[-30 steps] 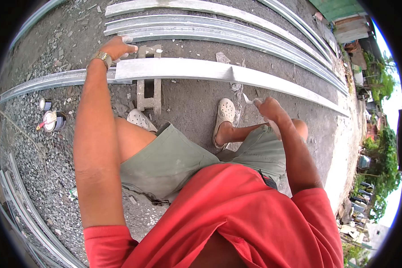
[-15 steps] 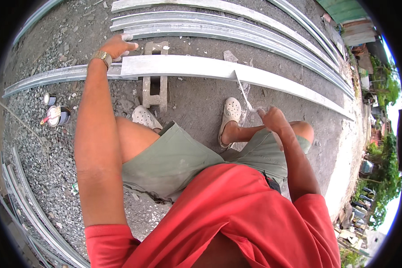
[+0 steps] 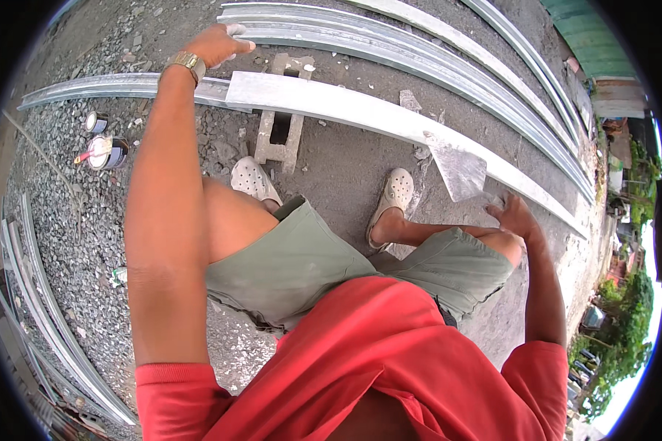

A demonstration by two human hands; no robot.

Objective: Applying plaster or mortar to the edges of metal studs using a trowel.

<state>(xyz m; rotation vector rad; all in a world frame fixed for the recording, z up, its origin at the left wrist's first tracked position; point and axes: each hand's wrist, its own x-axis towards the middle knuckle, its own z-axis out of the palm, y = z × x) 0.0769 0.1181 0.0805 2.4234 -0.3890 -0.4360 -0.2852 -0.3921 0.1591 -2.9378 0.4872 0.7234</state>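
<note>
A long white-coated metal bar (image 3: 309,95) lies across in front of me, raised on a hollow concrete block (image 3: 290,151). My right hand (image 3: 515,214) is closed around the handle end of a wide putty knife (image 3: 461,170). Its flat grey blade meets the bar's near edge, right of the middle. My left hand (image 3: 224,45), white smears on its fingertips, is held out beyond the bar's left end. Its thumb and fingers are apart, near the ends of several bare metal channels (image 3: 331,33), and nothing shows in them.
An uncoated channel (image 3: 118,86) extends left from the bar. On the gravel stand a small can (image 3: 96,122) and a larger can (image 3: 114,156) with a red-handled brush on top. More metal lengths (image 3: 48,316) lie at lower left. Greenery (image 3: 618,323) borders the right.
The putty knife has shifted right along the bar with my right hand, and its blade has turned from edge-on to showing its broad face. My view has swung slightly.
</note>
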